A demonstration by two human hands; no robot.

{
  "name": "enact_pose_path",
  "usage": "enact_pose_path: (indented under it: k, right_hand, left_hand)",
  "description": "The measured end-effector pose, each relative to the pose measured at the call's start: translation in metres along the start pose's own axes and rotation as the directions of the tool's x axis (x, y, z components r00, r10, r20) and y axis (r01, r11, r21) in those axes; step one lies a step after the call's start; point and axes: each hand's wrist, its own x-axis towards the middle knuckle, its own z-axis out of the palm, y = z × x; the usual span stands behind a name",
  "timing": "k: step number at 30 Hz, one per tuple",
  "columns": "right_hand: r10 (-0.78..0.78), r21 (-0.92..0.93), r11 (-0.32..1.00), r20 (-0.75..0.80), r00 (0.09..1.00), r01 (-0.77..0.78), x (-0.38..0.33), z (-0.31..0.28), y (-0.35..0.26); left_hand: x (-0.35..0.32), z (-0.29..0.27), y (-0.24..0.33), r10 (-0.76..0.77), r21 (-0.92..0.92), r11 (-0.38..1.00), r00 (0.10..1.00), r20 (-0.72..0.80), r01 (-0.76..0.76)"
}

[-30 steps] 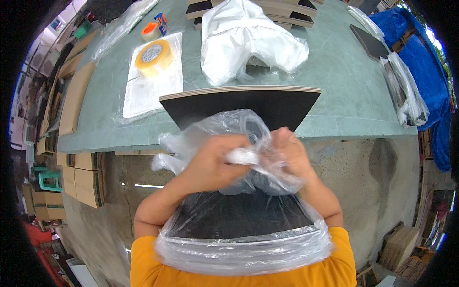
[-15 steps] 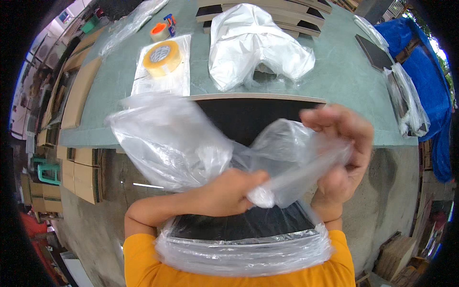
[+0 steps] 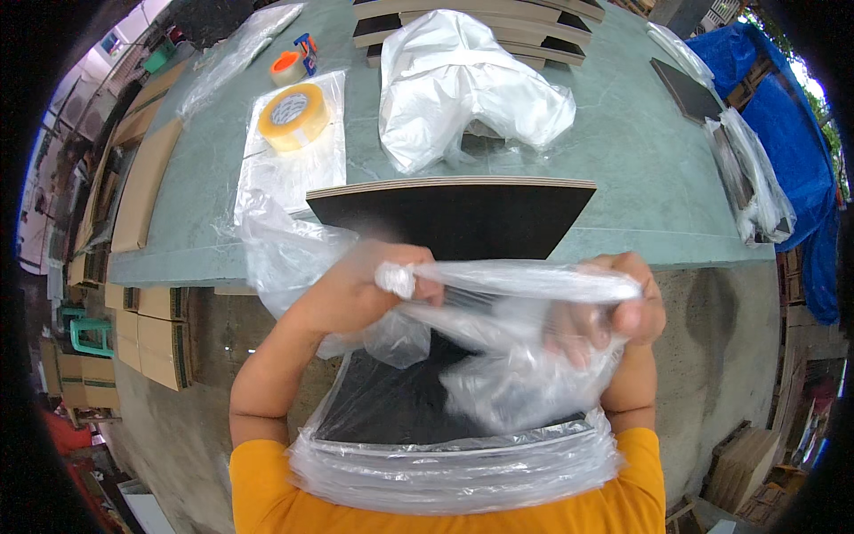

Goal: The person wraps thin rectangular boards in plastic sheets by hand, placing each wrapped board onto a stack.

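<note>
Clear plastic film (image 3: 507,280) is stretched between my two hands above a black board (image 3: 445,214) with a pale layered edge. My left hand (image 3: 365,280) is closed on a bunched twist of the film, and a loose crumpled part hangs behind and to the left of it. On the right, my right hand (image 3: 623,303) is closed round the other end, its fingers partly seen through the film. More film drapes below that hand, blurred by motion. Toward my body, layers of clear plastic (image 3: 454,472) wrap across the near part of a black surface.
A roll of yellowish clear tape (image 3: 294,116) lies on a flat white plastic packet on the green table (image 3: 649,178). Behind it are an orange-cored tape roll (image 3: 286,67) and a blue tool (image 3: 306,53). White plastic (image 3: 471,89) sits before stacked boards (image 3: 498,27). Cartons (image 3: 160,334) stand left.
My hands have moved apart, the left one up and leftward, pulling the film taut between them. The film's loose left part has dropped lower, uncovering more of the black board.
</note>
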Motion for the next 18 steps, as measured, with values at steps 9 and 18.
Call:
enact_pose_path:
  k: [9, 18]
  right_hand:
    - [0.320, -0.837, -0.329, -0.534, 0.783, -0.436, -0.043, -0.036, 0.030]
    - [-0.200, -0.645, -0.723, -0.150, 0.968, -0.249, -0.059, -0.031, 0.025]
  left_hand:
    - [-0.022, 0.018, -0.004, -0.038, 0.789, 0.563, 0.947, 0.320, -0.244]
    - [-0.030, 0.034, 0.003, -0.275, 0.723, 0.647, 0.810, 0.518, -0.242]
